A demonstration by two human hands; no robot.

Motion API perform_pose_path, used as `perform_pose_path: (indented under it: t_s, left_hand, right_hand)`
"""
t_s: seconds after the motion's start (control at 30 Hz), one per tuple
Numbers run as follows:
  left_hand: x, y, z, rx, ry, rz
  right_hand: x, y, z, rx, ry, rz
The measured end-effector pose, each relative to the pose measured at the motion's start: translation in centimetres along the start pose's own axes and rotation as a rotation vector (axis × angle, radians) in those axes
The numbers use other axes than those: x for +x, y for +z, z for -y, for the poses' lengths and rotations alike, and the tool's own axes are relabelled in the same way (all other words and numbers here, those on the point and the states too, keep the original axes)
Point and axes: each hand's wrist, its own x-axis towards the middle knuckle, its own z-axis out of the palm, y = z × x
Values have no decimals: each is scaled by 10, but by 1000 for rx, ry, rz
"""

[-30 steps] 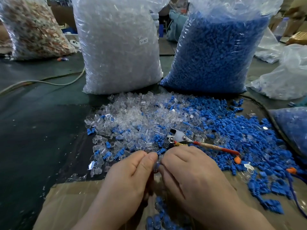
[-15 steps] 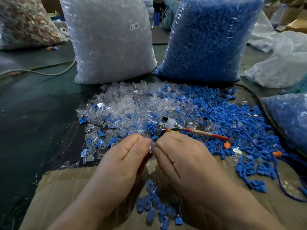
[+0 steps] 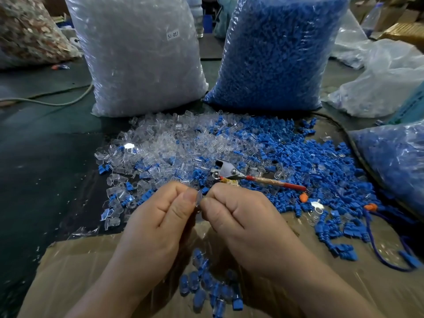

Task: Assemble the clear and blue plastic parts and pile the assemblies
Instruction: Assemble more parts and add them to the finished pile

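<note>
My left hand (image 3: 160, 223) and my right hand (image 3: 243, 223) meet at the middle, thumbs and fingers pinching one small clear part (image 3: 198, 199) between them; a bit of blue shows at its top by my right fingers. Below my wrists, a small pile of finished assemblies (image 3: 211, 288) lies on brown cardboard (image 3: 75, 276). Beyond my hands spreads a loose heap of clear parts (image 3: 174, 143) on the left, merging into a heap of blue parts (image 3: 305, 164) on the right.
A small metal tool with a red handle (image 3: 252, 177) lies just beyond my right hand. A big bag of clear parts (image 3: 142, 56) and a bag of blue parts (image 3: 280, 51) stand behind. Another blue-filled bag (image 3: 397, 161) sits right; a blue cord (image 3: 385, 244) trails nearby.
Both hands have lifted a little off the cardboard with the part still pinched between them. The view has tipped down, showing more of the pile of assemblies under my wrists.
</note>
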Motion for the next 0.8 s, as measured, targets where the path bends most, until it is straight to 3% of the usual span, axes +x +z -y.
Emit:
perform_pose_path:
  t_s: [0.17,0.27,0.4,0.47,0.6,0.8]
  left_hand:
    - [-2,-8,3,32,-61,14]
    - [-1,-8,3,54,-105,12]
    - [1,-3,6,-155,-263,-51]
    - [1,-2,6,-186,-311,-71]
    - [1,-3,4,-373,-398,-61]
    - [4,-8,1,-528,-412,10]
  right_hand:
    - [0,-2,-9,-399,-117,-15]
    - [0,-1,-8,-418,-156,-41]
    - [0,-7,-11,-338,-122,-132]
    - [3,-15,-19,-496,-29,-195]
    - [8,-29,-40,-793,367,28]
    - [13,-27,-48,-832,358,36]
